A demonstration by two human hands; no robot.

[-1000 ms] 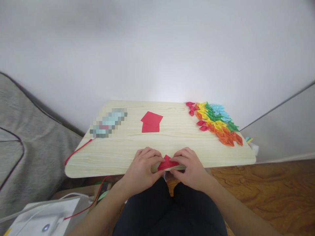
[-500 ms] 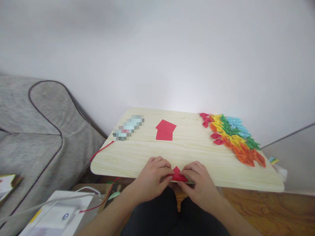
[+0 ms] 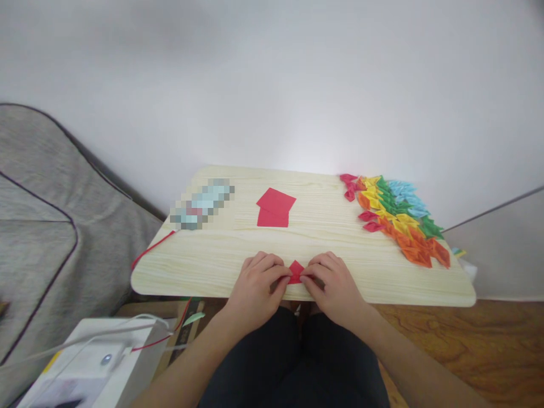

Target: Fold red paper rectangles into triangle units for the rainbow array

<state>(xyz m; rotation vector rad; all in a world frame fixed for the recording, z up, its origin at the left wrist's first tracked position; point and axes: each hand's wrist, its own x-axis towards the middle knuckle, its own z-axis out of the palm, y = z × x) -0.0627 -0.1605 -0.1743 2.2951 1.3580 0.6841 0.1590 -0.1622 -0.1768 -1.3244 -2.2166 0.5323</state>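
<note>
A small folded piece of red paper [image 3: 296,273] lies at the front edge of the pale wooden table [image 3: 204,266], its pointed top facing the wall. My left hand [image 3: 261,286] pinches its left side between thumb and fingers. From the other side, my right hand [image 3: 331,283] pinches the right part in the same way. The fingertips cover both ends of the fold. Beyond my hands lie red paper squares [image 3: 275,207], overlapping at an angle.
Rows of folded paper pieces [image 3: 395,215] in red, orange, yellow, green and blue spread over the table's right side. A blurred-out phone-like object [image 3: 204,204] with a red cable [image 3: 153,249] lies at left. A grey sofa [image 3: 85,226] stands left; a white box [image 3: 85,362] sits below it.
Both hands have drawn closer together on the red paper, which now shows a narrower folded shape with its outer corners no longer visible. The camera view has shifted slightly.
</note>
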